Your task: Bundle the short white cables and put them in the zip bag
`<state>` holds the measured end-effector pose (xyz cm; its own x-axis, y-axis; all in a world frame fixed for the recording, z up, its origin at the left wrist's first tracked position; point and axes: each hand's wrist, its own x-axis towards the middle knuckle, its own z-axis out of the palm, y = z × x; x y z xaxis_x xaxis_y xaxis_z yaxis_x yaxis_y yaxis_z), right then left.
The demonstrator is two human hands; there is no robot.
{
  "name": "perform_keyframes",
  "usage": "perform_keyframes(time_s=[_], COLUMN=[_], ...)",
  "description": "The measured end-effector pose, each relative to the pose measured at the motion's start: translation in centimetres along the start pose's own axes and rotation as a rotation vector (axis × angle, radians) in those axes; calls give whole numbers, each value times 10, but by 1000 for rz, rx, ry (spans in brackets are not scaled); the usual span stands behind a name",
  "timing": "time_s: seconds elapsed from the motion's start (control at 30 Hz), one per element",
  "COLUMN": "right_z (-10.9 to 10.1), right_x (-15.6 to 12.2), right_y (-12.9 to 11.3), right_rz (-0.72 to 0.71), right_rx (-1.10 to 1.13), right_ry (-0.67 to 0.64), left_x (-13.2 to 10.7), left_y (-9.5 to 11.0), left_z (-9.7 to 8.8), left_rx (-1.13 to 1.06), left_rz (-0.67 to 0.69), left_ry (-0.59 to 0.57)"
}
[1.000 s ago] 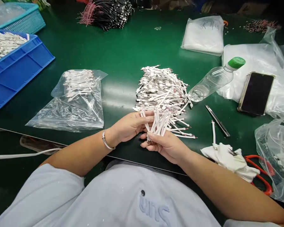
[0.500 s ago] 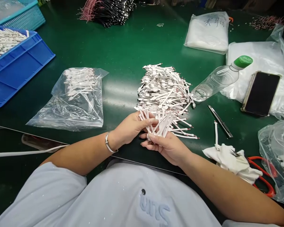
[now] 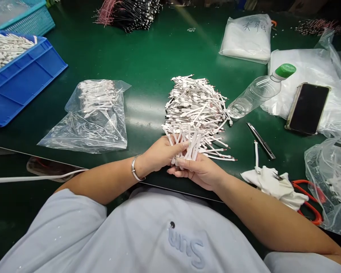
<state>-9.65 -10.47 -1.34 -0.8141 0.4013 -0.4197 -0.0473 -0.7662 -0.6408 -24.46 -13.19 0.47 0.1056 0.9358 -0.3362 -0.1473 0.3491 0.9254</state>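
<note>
Between both hands, a fanned bunch of short white cables [image 3: 192,146] is held just over the table's front edge. My left hand [image 3: 159,153] is closed on the bunch from the left, its thumb lying across the strands. On the other side my right hand [image 3: 204,170] grips the lower ends, fingers curled beneath. Directly behind the hands lies a heap of similar white cables [image 3: 196,100], some with connector ends and reddish tips. To the left, a clear zip bag [image 3: 102,129] has a bundle of the same cables in it.
A blue bin [image 3: 25,81] of white cables stands left. On the right are a plastic bottle [image 3: 252,96], a phone [image 3: 308,109], a cutter knife [image 3: 261,140], a white cloth [image 3: 284,191], red-handled scissors [image 3: 315,212] and clear bags [image 3: 329,182]. Black cables [image 3: 139,15] lie at the back.
The fingers of both hands have come closer together around the bunch, and its strands stand more upright. The whole view has shifted slightly.
</note>
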Motion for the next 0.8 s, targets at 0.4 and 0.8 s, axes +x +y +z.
perform_keyframes(time_s=[0.4,0.8], right_z=[-3,0], right_x=[-1,-1], right_y=[-2,-3], right_rz=[44,11], right_rx=[-51,-27], right_ry=[-107,-95], left_x=[-2,-4], left_y=[6,7], left_z=[3,0], left_rx=[-37,-46], left_rz=[-115,-41], left_ry=[-36,-31])
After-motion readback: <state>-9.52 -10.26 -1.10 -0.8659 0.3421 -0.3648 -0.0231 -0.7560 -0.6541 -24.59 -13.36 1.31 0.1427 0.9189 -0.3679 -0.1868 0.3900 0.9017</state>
